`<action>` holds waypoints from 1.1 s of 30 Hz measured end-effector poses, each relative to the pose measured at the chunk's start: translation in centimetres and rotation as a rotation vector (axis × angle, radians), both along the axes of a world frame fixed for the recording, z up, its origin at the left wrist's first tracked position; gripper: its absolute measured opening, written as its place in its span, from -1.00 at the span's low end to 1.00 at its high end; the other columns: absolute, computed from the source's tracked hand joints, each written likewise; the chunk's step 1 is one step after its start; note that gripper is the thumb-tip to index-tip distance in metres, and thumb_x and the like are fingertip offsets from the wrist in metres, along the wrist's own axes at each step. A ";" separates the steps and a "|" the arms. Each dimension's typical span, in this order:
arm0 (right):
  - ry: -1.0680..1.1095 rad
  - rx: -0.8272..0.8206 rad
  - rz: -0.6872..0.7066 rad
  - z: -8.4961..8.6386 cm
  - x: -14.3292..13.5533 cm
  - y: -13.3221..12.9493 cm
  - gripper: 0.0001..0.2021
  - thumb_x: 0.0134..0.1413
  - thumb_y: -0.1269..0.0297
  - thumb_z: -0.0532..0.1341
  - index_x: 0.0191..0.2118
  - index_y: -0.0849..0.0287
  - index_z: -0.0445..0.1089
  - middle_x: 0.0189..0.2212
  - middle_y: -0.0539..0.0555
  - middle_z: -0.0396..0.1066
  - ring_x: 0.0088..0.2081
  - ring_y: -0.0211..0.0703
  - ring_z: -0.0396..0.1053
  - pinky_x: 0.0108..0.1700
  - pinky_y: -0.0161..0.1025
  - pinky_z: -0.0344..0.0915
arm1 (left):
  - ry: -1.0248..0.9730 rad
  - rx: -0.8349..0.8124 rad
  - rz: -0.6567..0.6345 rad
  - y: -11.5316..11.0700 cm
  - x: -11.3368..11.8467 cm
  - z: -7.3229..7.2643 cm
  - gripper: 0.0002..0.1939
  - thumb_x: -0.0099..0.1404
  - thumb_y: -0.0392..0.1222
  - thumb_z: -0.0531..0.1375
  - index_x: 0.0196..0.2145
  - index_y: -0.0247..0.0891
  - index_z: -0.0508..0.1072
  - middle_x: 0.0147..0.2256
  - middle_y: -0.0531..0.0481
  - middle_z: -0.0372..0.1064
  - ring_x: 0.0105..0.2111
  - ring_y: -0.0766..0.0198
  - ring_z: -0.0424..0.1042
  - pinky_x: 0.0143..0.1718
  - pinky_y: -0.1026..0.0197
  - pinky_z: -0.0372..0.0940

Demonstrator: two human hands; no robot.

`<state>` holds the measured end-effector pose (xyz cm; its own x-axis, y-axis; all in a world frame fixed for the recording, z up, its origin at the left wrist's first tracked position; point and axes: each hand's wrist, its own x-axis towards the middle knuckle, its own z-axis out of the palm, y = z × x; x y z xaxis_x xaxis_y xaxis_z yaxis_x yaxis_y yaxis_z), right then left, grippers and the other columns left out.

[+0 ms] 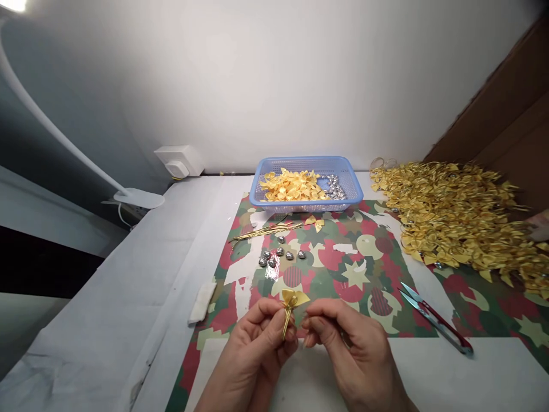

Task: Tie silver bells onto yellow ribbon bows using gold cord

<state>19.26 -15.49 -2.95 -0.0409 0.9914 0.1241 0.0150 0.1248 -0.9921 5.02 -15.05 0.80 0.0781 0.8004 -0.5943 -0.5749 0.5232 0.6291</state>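
Between the thumb and fingers of my left hand (pixel 261 349) is a gold ribbon bow (pixel 294 297), held upright with gold cord (pixel 286 323) hanging down from its middle. Just right of the bow, my right hand (pixel 347 349) is closed in a pinch; whether anything sits between its fingertips is hidden. Beyond my hands, several silver bells (pixel 280 252) lie loose on the patterned sheet (pixel 330 274). Behind them are a bundle of gold cords (pixel 266 230) and a few separate gold bows (pixel 316 222).
A blue basket (pixel 306 206) of gold bows and silver bells stands by the wall. Thread snips (pixel 437 320) lie to the right, below a big heap of finished-looking gold bows (pixel 454 212). A folded white pad (pixel 202 302) and a clip lamp (pixel 139 197) are leftward.
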 end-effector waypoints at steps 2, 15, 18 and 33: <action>-0.063 0.006 0.012 0.1 0.1 0.3 -0.84 0.33 0.30 0.09 -0.25 0.06 0.40 -0.50 -0.08 0.42 -0.47 -0.31 0.40 -0.37 -0.42 0.34 | -0.003 -0.010 0.034 0.0 0.1 -0.1 -0.90 0.17 -0.29 0.40 -0.39 -0.21 0.54 -0.45 0.07 0.46 -0.40 0.34 0.41 -0.27 0.33 0.38; -0.256 0.042 0.030 0.7 0.5 1.1 -0.81 0.34 0.29 0.06 -0.32 0.10 0.34 -0.51 -0.06 0.36 -0.50 -0.30 0.30 -0.43 -0.38 0.23 | 0.273 0.096 0.080 0.1 -0.3 -1.1 -0.80 0.06 -0.14 0.47 -0.44 -0.20 0.54 -0.52 0.11 0.48 -0.44 0.34 0.36 -0.36 0.39 0.31; -0.397 0.184 -0.062 0.5 0.4 1.2 -0.82 0.35 0.35 0.02 -0.32 0.09 0.27 -0.53 -0.08 0.27 -0.54 -0.30 0.21 -0.49 -0.37 0.18 | 0.321 0.123 0.121 0.1 -0.5 -1.1 -0.80 0.03 -0.15 0.48 -0.45 -0.20 0.56 -0.48 0.10 0.49 -0.40 0.32 0.37 -0.33 0.39 0.31; -0.190 -0.003 -0.018 0.8 -1.0 0.7 -0.83 0.32 0.24 0.07 -0.23 0.10 0.40 -0.43 0.00 0.42 -0.44 -0.25 0.39 -0.41 -0.37 0.31 | 0.266 0.140 0.089 -0.2 -0.3 -1.3 -0.88 0.14 -0.17 0.42 -0.43 -0.17 0.55 -0.48 0.11 0.50 -0.41 0.33 0.43 -0.33 0.39 0.36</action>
